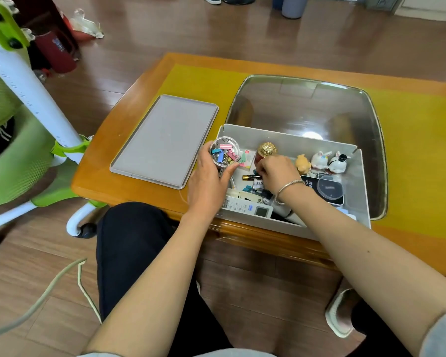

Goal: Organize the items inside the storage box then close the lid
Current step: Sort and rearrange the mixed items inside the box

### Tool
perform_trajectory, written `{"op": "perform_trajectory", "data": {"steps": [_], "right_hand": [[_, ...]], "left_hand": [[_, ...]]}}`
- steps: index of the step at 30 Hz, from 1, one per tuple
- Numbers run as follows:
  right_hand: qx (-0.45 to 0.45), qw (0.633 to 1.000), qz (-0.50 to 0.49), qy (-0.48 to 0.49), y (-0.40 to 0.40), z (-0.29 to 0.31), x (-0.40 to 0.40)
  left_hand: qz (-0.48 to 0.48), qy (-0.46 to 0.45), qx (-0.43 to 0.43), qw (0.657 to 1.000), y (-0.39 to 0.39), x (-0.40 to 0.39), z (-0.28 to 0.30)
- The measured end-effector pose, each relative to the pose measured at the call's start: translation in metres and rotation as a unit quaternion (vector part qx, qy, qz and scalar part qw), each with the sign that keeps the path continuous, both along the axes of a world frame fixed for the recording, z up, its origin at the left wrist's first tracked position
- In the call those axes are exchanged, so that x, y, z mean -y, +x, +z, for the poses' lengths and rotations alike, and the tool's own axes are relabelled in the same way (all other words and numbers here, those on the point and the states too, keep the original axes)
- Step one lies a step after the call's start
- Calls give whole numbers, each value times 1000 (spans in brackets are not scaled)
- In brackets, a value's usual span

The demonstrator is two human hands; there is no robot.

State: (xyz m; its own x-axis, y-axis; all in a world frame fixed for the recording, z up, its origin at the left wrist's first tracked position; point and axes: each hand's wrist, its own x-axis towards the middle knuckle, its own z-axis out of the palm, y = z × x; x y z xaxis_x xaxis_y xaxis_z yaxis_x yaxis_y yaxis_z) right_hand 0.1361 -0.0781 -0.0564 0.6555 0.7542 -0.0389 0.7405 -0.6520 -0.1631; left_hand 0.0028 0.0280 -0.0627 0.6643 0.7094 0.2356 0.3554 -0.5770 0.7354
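The storage box (294,148), a pale open-topped bin, sits at the near edge of the counter (119,140), with its lid (165,140) lying flat just to its left. The left hand (207,176) holds a small clear tub of binder clips (224,152) over the box's left rim, fingers curled round its side; the tub looks light and rigid but smooth, so a grip around the wall with the thumb opposite seems safest, kept upright since no cover shows on it. The right hand (276,171) reaches down into the box with its fingers bent among the loose items near a battery (251,177); whether they pinch anything I cannot tell. Along the far wall stand a gold-capped bottle (265,150) and three small figurines (322,161), probably fragile and best lifted by the body. A remote control (247,207) lies against the near wall. The lid looks thin, stiff and light, easiest taken by its long edges. The counter is glossy orange wood with a yellow mat (410,140) and a glass inset; wood flooring and a green chair (16,140) surround it.
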Motion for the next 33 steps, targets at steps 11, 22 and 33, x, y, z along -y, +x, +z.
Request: {"op": "perform_trajectory", "data": {"steps": [11,22,33], "right_hand": [[-18,997,6,-72,2,-1,-3],[-111,981,20,158,-8,14,1],[-78,985,140,-71,-6,-1,-5]], "left_hand": [[11,-28,8,1000,0,1,0],[8,-12,-4,1000,1,0,-2],[11,-17,-15,1000,2,1,-2]]}}
